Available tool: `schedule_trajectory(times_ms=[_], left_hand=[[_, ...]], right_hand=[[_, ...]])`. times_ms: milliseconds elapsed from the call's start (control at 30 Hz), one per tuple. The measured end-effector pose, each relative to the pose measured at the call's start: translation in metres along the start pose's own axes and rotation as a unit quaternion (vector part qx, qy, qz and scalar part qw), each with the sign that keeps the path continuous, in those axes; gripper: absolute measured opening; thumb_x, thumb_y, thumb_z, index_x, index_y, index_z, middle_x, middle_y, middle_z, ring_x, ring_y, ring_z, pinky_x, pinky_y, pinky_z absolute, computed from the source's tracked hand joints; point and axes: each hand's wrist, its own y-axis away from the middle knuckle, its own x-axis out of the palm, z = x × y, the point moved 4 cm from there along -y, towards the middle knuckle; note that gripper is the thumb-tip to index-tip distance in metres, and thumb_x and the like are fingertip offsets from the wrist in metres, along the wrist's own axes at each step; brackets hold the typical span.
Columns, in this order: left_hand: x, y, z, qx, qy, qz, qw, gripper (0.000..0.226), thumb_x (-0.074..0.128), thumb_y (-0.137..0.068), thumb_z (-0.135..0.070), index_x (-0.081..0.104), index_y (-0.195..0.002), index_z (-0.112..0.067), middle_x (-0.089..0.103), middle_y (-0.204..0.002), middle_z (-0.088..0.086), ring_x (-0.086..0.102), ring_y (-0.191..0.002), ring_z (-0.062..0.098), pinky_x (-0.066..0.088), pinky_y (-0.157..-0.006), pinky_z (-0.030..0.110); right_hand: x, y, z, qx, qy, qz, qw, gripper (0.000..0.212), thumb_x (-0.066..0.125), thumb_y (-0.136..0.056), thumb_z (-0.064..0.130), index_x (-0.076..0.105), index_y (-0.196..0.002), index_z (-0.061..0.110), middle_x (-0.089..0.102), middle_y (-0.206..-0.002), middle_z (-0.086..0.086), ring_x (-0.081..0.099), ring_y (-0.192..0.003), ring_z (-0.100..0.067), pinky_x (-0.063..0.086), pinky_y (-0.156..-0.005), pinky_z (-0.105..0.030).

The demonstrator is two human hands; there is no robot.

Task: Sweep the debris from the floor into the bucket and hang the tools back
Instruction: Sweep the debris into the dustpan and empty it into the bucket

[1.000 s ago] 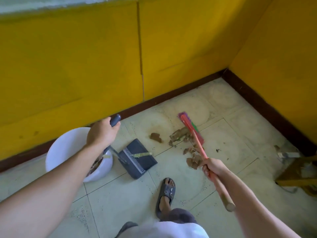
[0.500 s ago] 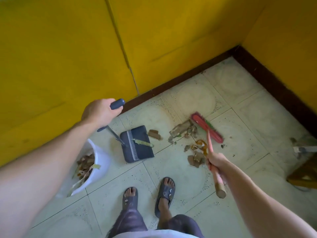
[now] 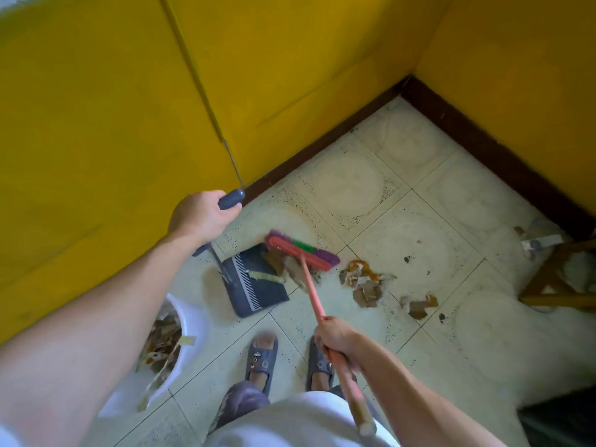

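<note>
My left hand [image 3: 201, 216] grips the dark handle of a long-handled grey dustpan [image 3: 258, 282] that rests on the tiled floor. My right hand [image 3: 335, 338] holds the pink stick of a broom [image 3: 301, 254] whose red head with purple and green bristles lies at the dustpan's mouth, pushing brown scraps onto it. More brown debris [image 3: 364, 282] is scattered on the floor to the right of the broom. A white bucket [image 3: 190, 330], partly hidden by my left forearm, stands at lower left with scraps in it.
Yellow walls with a dark skirting [image 3: 467, 130] meet in a corner beyond the debris. A wooden stool leg [image 3: 554, 285] and some clutter sit at the right edge. My feet in grey sandals [image 3: 261, 359] stand just behind the dustpan.
The broom head has swept left from beyond the debris to the dustpan's mouth, carrying scraps with it. The view has tilted down and the bucket now sits lower left.
</note>
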Motion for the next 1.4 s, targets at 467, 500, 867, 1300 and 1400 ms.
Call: schedule_trajectory(times_ms=[467, 500, 867, 1300, 1400], left_hand=[[-0.013, 0.013, 0.035, 0.045, 0.047, 0.035, 0.997, 0.039, 0.059, -0.091, -0.043, 0.046, -0.063, -0.020, 0.048, -0.058, -0.002, 0.048, -0.059, 0.025, 0.026, -0.049, 0.029], [-0.013, 0.015, 0.038, 0.048, 0.050, 0.042, 0.997, 0.039, 0.058, -0.091, -0.044, 0.046, -0.063, -0.020, 0.048, -0.057, -0.003, 0.048, -0.058, 0.025, 0.026, -0.049, 0.028], [-0.009, 0.013, 0.035, 0.130, 0.036, 0.109, 0.985, 0.033, 0.061, -0.089, -0.043, 0.055, -0.069, -0.017, 0.049, -0.055, -0.001, 0.045, -0.054, 0.021, 0.028, -0.048, 0.027], [0.024, -0.001, -0.034, 0.154, 0.054, 0.130, 0.978, 0.033, 0.059, -0.090, -0.046, 0.059, -0.071, -0.018, 0.050, -0.057, -0.004, 0.045, -0.054, 0.015, 0.033, -0.050, 0.026], [0.035, 0.003, -0.053, 0.165, 0.056, 0.135, 0.975, 0.034, 0.059, -0.089, -0.048, 0.065, -0.080, -0.016, 0.057, -0.061, 0.000, 0.051, -0.057, 0.018, 0.040, -0.053, 0.028]], right_hand=[[0.046, 0.055, 0.023, 0.035, -0.213, 0.075, 0.974, 0.010, 0.046, -0.086, 0.006, 0.046, -0.080, 0.014, 0.039, -0.046, 0.004, 0.037, -0.029, -0.007, 0.029, -0.028, -0.014], [0.042, 0.061, 0.021, 0.028, -0.215, 0.069, 0.974, 0.012, 0.049, -0.084, 0.008, 0.051, -0.091, 0.017, 0.039, -0.048, 0.004, 0.036, -0.029, -0.006, 0.028, -0.028, -0.014], [-0.029, 0.068, -0.026, 0.013, -0.290, -0.080, 0.954, 0.020, 0.045, -0.091, 0.005, 0.051, -0.110, 0.011, 0.040, -0.041, 0.004, 0.035, -0.026, -0.007, 0.028, -0.026, -0.013], [-0.049, -0.006, -0.039, 0.069, -0.326, -0.118, 0.935, 0.008, 0.042, -0.086, -0.004, 0.045, -0.092, 0.001, 0.045, -0.036, -0.002, 0.039, -0.025, -0.009, 0.033, -0.030, -0.015], [-0.018, -0.008, -0.032, 0.076, -0.313, -0.074, 0.944, 0.006, 0.045, -0.086, -0.001, 0.046, -0.091, 0.002, 0.048, -0.041, -0.002, 0.040, -0.029, -0.009, 0.034, -0.031, -0.016]])
